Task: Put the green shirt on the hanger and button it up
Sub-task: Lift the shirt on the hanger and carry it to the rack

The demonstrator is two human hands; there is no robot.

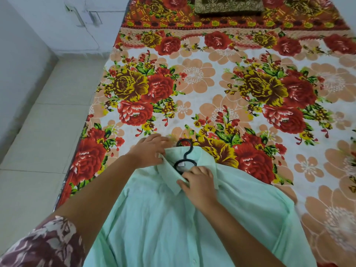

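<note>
The pale green shirt (154, 212) lies front up on the bed, collar away from me. A black hanger (185, 151) sits inside it, its hook sticking out past the collar and its neck showing in the collar opening. My left hand (149, 151) pinches the left side of the collar at its edge. My right hand (199, 182) grips the collar's front at the neck opening, fingers curled on the fabric. The hanger's arms are hidden under the shirt.
The bed (212, 83) carries a floral sheet in red, yellow and peach. A dark patterned pillow (229, 5) lies at the far end. Pale tiled floor (48, 122) runs along the left, with a white wall (17, 54) beyond.
</note>
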